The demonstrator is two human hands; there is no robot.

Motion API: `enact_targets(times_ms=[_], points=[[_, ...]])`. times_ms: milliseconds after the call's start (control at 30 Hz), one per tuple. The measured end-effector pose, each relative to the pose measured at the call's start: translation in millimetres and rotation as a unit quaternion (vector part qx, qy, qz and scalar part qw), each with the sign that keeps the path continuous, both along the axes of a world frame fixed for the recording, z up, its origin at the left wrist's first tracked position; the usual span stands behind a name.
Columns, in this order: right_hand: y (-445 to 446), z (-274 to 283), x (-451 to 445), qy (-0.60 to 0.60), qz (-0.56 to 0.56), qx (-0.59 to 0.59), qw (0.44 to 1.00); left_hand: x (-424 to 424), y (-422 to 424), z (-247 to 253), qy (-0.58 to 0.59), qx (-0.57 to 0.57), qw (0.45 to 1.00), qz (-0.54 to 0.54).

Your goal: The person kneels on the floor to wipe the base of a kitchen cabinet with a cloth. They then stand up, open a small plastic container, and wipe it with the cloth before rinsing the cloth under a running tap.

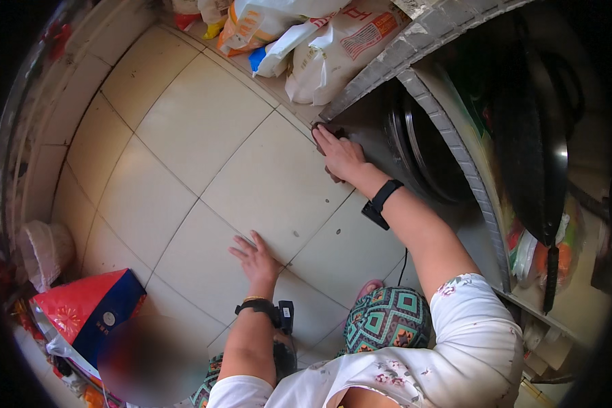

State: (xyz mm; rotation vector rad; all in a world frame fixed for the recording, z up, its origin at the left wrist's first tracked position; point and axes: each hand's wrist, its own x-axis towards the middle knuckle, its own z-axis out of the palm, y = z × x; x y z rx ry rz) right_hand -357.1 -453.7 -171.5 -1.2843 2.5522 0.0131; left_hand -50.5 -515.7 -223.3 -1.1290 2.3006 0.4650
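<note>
My right hand (340,154) presses a dark brown cloth (333,176) against the edge of the tiled floor, at the foot of a grey-edged partition. The cloth shows around the fingers and under the palm; the rest of it is hidden. My left hand (255,259) is held over the pale floor tiles (255,173), fingers spread, with nothing in it. Whether it touches the floor cannot be told. Dark round metal pans or lids (413,143) stand in the compartment just right of my right hand.
White printed plastic bags (331,56) lie beyond my right hand. A wok (533,153) stands at the right behind the grey-edged partition (454,137). A red and blue box or bag (94,306) is at the lower left, near a whitish sack (48,250). Small dark spots mark the tiles.
</note>
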Motion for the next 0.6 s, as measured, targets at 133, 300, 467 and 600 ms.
enact_targets(times_ms=[133,300,467,600], points=[[-23.1,4.8,-8.5,-0.004,0.002,-0.002,1.0,0.5,1.2,-6.2,0.019,-0.001,1.0,0.013],[-0.8,2.4,-2.2,0.04,0.028,0.044,0.998,-1.2,-1.2,2.6,0.006,0.02,1.0,0.018],[-37.6,-16.7,-10.3,0.063,-0.058,-0.001,0.996,-5.5,-0.6,7.5,-0.005,0.001,1.0,-0.018],[-71.4,-8.9,5.8,-0.02,-0.169,-0.04,0.985,3.5,2.9,-6.4,-0.003,-0.005,1.0,-0.001]])
